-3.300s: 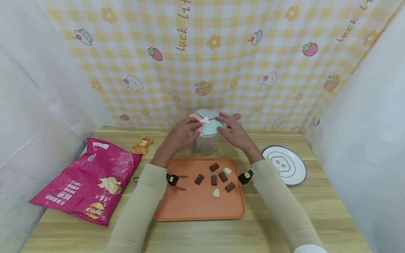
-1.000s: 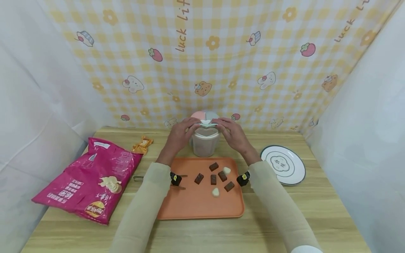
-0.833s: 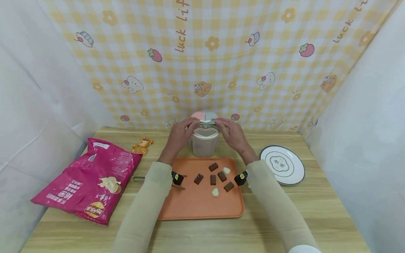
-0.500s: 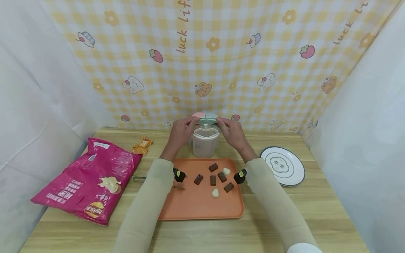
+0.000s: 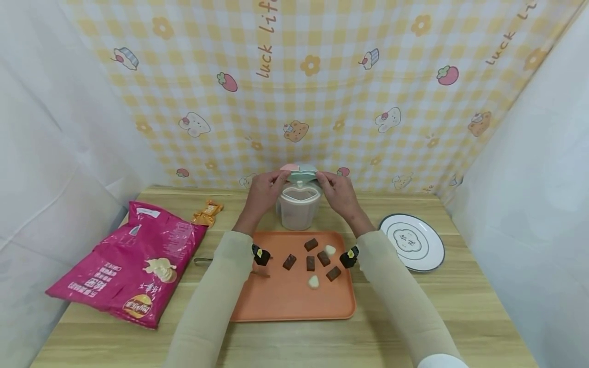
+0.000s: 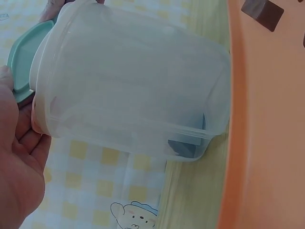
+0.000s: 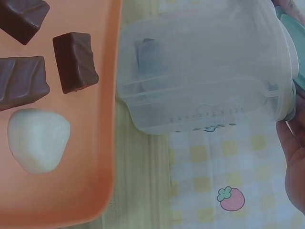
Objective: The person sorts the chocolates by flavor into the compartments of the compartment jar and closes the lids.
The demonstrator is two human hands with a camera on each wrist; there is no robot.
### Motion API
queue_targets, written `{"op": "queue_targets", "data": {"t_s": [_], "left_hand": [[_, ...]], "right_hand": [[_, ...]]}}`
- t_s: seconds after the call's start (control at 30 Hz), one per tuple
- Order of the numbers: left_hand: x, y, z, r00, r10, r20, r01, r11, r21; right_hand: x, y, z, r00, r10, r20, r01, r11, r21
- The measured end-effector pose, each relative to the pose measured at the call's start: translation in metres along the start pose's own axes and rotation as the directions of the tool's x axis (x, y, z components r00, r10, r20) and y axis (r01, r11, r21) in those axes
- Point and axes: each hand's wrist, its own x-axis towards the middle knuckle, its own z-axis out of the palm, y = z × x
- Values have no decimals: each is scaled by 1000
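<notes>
A translucent plastic canister (image 5: 296, 214) stands upright behind the tray, its top divided into pink, grey-blue and mint-green lid flaps. The near mint-green flap (image 5: 302, 176) is tilted up, and a heart-like opening shows beneath it. My left hand (image 5: 264, 194) pinches the flap's left edge between thumb and fingers. At the opposite edge, my right hand (image 5: 339, 194) pinches it too. In the left wrist view the green flap (image 6: 28, 59) juts away from the canister's rim, the thumb against it. A dark blue patch shows low in the canister (image 7: 200, 62); what it is, I cannot tell.
An orange tray (image 5: 285, 304) bears several chocolate pieces (image 5: 311, 244) and two white ones (image 5: 313, 281). Metal tongs (image 5: 202, 261) lie partly under the left sleeve. A magenta chip bag (image 5: 124, 266), orange wrapped sweets (image 5: 207, 213) and a white plate (image 5: 435, 250) flank the tray.
The mint-green flap, flat at first, has swung up and back, baring the opening. Both hands have gone from lying over the lid to pinching the flap's two edges. Little differs over the last half second.
</notes>
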Motion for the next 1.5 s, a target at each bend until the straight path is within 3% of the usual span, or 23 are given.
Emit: {"op": "queue_targets", "data": {"t_s": [0.33,0.57,0.73,0.87,1.03,1.13,1.3,1.4,1.5], "left_hand": [[-2,2,-4,999,-40,29,40,999,-1],[-14,6,-16,1000,18,-2,-18,1000,3],[-27,4,-32,990,134,-35,-130,986,103],[-44,-1,-46,984,175,13,-174,967,185],[-70,-8,-62,981,128,146,-165,946,279],[-85,-11,-71,962,87,258,-174,926,336],[-109,-15,-87,896,33,442,-209,911,355],[-124,-20,-93,867,0,499,-200,916,347],[-139,-24,-94,860,-36,509,-181,911,370]], "right_hand": [[0,-2,0,1000,5,1,-5,1000,10],[0,1,0,1000,11,2,-11,1000,7],[0,2,-1,1000,28,3,-28,999,19],[0,1,-2,999,42,8,-42,999,23],[0,0,-2,999,51,10,-52,998,32],[1,-1,-2,999,47,13,-47,998,39],[3,0,-1,999,42,15,-43,998,46],[2,0,-1,999,46,27,-47,998,50],[-1,0,-1,998,48,35,-50,998,46]]}}
